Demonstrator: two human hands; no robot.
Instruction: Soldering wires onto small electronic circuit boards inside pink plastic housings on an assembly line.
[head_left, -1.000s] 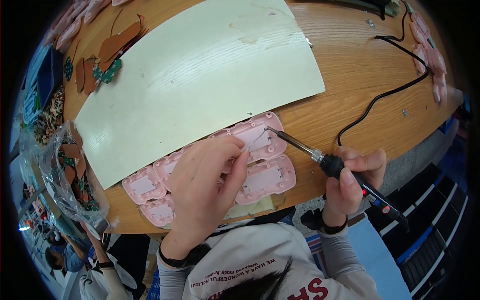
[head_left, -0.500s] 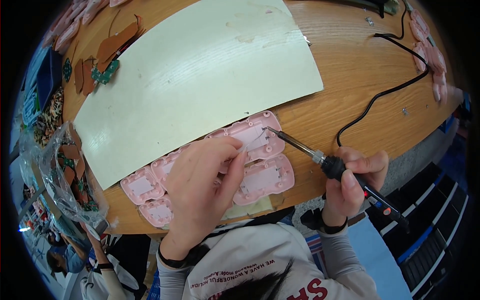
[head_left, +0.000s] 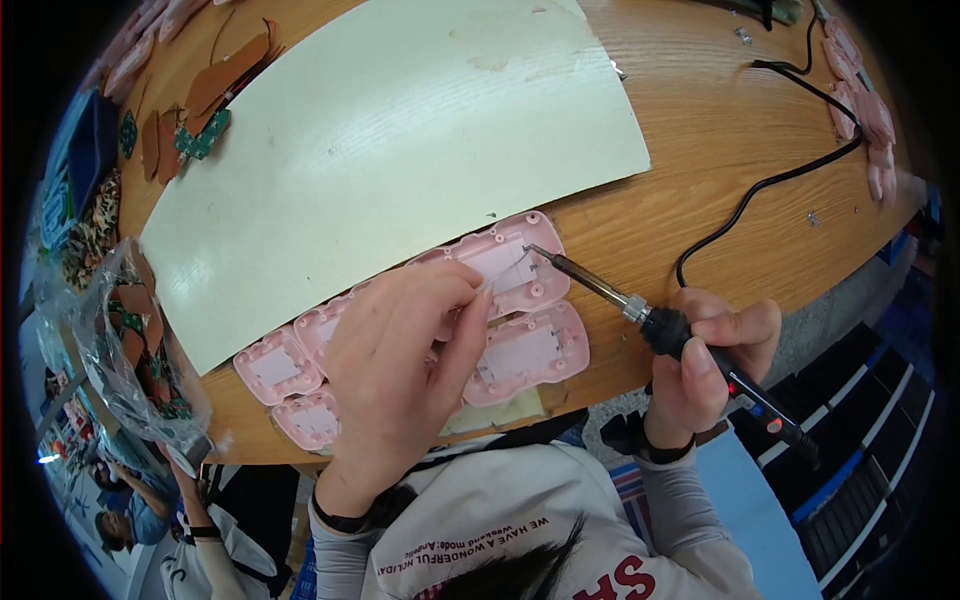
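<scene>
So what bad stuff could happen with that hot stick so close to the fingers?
The soldering iron in the right hand has its tip on a pink plastic shell, close to the left hand; a slip might burn a finger. Held there too long, the tip could melt the plastic. Its black cord loops across the table, so a snag might jerk the iron.

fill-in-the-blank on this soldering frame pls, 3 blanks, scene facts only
1. The right hand grips a soldering ____ by its black handle.
2. Its metal tip touches a ____ plastic shell on the wooden table.
3. The left hand pinches a thin ____ that runs toward the tip.

Missing words: iron; pink; wire
</scene>
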